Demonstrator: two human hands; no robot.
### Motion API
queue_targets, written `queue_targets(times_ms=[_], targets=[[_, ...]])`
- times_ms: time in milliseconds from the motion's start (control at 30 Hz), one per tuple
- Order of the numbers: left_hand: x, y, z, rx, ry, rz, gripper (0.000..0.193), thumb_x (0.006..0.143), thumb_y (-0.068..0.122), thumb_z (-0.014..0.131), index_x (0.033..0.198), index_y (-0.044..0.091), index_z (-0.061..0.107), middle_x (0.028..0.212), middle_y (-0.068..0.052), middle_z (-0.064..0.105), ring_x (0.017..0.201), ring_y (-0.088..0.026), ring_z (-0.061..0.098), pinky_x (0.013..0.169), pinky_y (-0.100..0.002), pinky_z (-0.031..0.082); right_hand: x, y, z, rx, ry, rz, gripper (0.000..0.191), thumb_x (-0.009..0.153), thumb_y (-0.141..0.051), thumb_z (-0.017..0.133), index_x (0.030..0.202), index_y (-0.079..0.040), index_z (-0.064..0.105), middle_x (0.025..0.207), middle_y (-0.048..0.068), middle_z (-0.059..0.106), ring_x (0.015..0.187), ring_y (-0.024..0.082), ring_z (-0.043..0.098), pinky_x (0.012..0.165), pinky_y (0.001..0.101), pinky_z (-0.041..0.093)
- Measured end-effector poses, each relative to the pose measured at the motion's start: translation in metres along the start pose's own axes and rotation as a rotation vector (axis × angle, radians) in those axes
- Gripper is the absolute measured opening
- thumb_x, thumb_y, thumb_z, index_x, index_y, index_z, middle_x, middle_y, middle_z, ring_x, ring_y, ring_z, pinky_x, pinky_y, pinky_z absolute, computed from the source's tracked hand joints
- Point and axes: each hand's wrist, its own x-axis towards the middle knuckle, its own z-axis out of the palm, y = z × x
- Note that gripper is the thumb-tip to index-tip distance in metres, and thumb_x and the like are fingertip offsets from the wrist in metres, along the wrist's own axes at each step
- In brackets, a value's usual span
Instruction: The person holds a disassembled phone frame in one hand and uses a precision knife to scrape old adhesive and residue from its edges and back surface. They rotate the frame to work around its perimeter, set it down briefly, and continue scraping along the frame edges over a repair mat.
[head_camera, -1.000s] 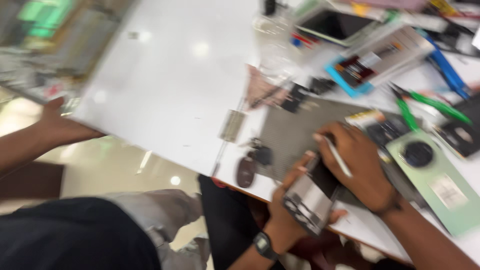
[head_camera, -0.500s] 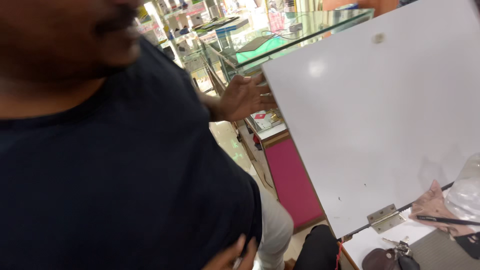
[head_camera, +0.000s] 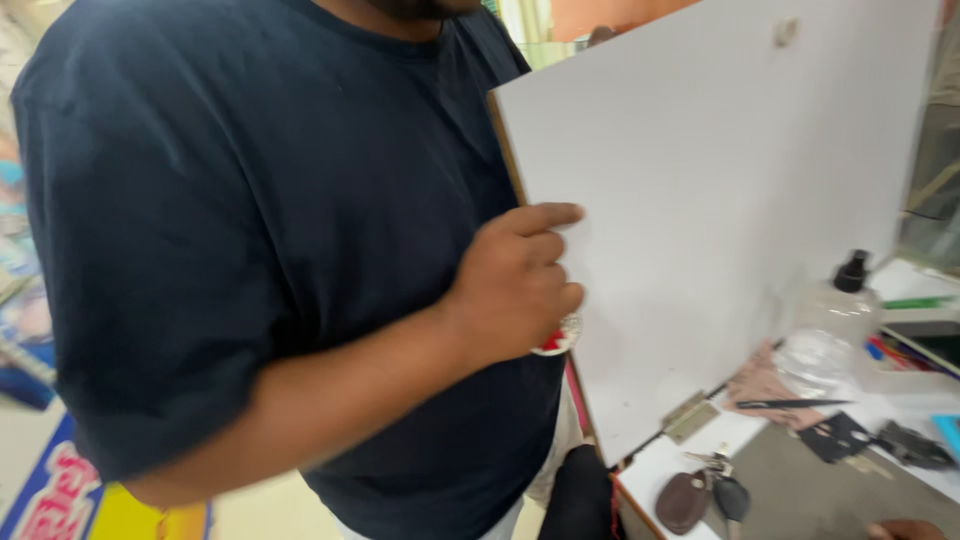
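A co-worker's hand (head_camera: 515, 285) grips the raised white hinged countertop flap (head_camera: 720, 190), propping it open; the wearer's hands go unseen.

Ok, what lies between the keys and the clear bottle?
Head view: a crumpled pink cloth with a thin black tool lying on it, between keys and bottle.

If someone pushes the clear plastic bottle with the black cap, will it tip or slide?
The clear bottle looks nearly empty, so probably light and easy to tip. Its tall body and black cap suggest a high push topples it. Thin plastic likely dents, not breaks.
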Motion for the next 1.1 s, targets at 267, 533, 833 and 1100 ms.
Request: queue_targets(times_ms=[267, 533, 833, 1100], targets=[[-0.009, -0.025, 0.009, -0.414, -0.021, 0.085, 0.032, 0.092, -0.004, 0.053, 0.124, -0.003, 0.059, 0.074, 0.000, 0.050, 0.069, -0.007, 0.056, 0.080, -0.023, 0.054, -0.002, 0.001, -0.016, 0.014, -0.030, -0.027, 0.022, 0.088, -0.032, 0.080, 0.095, -0.013, 0.073, 0.064, 0.012, 0.073, 0.058, 0.025, 0.078, 0.064, 0.0374, 0.063], [-0.008, -0.004, 0.031, -0.952, 0.016, -0.256, 0.047, 0.084, -0.004, 0.054, 0.131, -0.006, 0.059, 0.075, -0.002, 0.046, 0.060, -0.007, 0.052, 0.063, -0.022, 0.050, -0.001, 0.018, -0.012, 0.038, -0.126, -0.093, 0.030, 0.087, -0.038, 0.073, 0.105, -0.015, 0.069, 0.081, 0.013, 0.079, 0.083, 0.035, 0.078, 0.079, 0.0463, 0.062], [0.048, 0.251, 0.197, -1.584, 0.344, -0.575, 0.085, 0.076, 0.026, 0.094, 0.139, 0.002, 0.042, 0.139, -0.028, 0.052, 0.132, -0.038, 0.058, 0.108, -0.046, 0.054, -0.017, 0.008, -0.030, 0.128, 0.089, -0.145, 0.022, 0.085, -0.019, 0.073, 0.103, -0.007, 0.069, 0.099, 0.012, 0.074, 0.089, 0.034, 0.071, 0.074, 0.0422, 0.056], [-0.037, 0.333, 0.345, -1.835, 0.358, -0.662, 0.090, 0.085, 0.029, 0.092, 0.145, 0.005, 0.029, 0.149, -0.033, 0.044, 0.146, -0.045, 0.053, 0.118, -0.052, 0.057, 0.014, 0.022, 0.005, 0.210, -0.004, -0.051, 0.021, 0.084, -0.010, 0.073, 0.104, -0.006, 0.068, 0.101, 0.011, 0.075, 0.083, 0.027, 0.075, 0.067, 0.0353, 0.059]])
